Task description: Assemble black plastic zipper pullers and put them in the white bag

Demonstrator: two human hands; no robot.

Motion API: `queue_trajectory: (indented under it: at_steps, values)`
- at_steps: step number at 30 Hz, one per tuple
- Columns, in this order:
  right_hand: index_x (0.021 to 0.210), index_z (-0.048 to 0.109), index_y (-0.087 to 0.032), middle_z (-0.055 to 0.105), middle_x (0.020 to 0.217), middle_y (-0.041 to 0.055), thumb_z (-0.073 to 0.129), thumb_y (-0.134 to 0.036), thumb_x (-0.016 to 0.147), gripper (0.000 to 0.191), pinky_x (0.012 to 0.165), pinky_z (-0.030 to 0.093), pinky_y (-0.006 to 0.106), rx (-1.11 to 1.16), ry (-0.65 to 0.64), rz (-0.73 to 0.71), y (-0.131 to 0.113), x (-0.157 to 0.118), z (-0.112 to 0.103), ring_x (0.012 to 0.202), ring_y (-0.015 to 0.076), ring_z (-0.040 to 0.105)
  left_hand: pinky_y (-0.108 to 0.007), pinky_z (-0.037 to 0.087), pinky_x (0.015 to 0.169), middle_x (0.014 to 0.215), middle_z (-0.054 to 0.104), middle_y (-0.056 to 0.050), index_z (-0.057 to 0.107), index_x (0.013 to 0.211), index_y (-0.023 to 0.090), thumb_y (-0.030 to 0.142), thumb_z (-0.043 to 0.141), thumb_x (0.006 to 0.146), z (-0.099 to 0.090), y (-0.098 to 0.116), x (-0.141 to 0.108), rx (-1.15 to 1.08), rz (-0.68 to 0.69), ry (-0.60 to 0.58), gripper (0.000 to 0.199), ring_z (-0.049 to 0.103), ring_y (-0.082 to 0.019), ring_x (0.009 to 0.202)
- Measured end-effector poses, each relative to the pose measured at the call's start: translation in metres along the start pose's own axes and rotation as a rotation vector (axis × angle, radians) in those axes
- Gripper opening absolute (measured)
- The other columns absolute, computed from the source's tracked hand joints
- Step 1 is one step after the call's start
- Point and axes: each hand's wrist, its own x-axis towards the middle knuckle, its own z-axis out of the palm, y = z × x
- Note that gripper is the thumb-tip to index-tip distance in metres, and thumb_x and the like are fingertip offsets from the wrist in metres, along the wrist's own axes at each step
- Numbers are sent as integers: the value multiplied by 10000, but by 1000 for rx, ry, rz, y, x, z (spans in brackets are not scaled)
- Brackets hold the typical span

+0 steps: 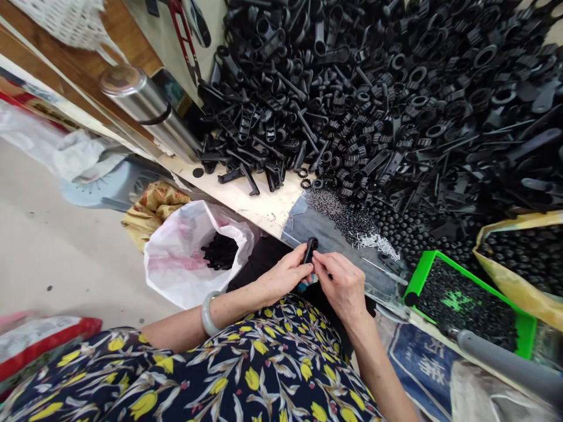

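Note:
My left hand (288, 271) is closed around a black plastic part (311, 249), which sticks up between thumb and fingers in front of my body. Close against it, my right hand (341, 281) is pinched at the part's right side. What sits between the right fingertips is hidden or too small to name. Beyond both hands lies a grey cloth (323, 225) on the table edge, with small metal pins (376, 241) and little dark pieces (325, 202) heaped on it. A thin metal rod (380, 266) rests on the cloth too.
A large heap of black plastic parts (352, 111) covers the table. At right stand a green tray (424, 269) of small black pieces and a yellow bag (519, 287) of black balls. A steel flask (149, 111) stands left; below it, a white sack (171, 252) holds black parts.

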Motion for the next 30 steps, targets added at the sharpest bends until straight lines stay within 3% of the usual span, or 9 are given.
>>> queue_trajectory:
  at_steps: [11,19,30]
  values:
    - [1275,681,-174,779,1041,103,562,-145,1033,272,874,580,359,-196,51,-67,-8,-8,8,951,233,739,-279,415,736,871,556,0,569,1141,183,235,605,862,3,0,-3,-42,13,7,286,504,-142,777]
    - [1138,721,-155,786,997,79,586,-156,1037,169,804,578,291,-116,90,10,-13,-5,9,856,182,750,-291,401,748,867,551,2,559,1186,175,224,567,889,2,-2,-3,-3,27,5,301,498,-146,793]
    - [1132,745,-173,800,989,62,592,-162,1033,182,797,586,259,-26,78,30,-12,0,3,840,156,772,-304,430,788,862,541,4,550,1242,166,180,512,894,-1,-4,-1,134,64,6,350,517,-154,804]
